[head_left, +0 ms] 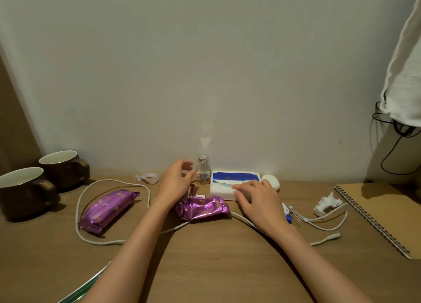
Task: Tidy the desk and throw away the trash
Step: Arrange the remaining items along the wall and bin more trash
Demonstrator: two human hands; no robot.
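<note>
— What do we see on our brown desk (205, 268) by the pale wall (205, 75)?
— Our left hand (176, 181) hangs loose, holding nothing, beside the little bottle (203, 169). Our right hand (255, 200) lies flat on the tissue pack (234, 176).
— And the trash?
— The crumpled tissue (327, 203) sits beside the notebook (387, 211).

The left hand (176, 182) and the right hand (255, 200) are bare, with slim fingers (242, 185) whose nails are too small to make out, and behind the hands the two slender arms are bare as well, wrists uncovered, along their whole visible length.
</note>
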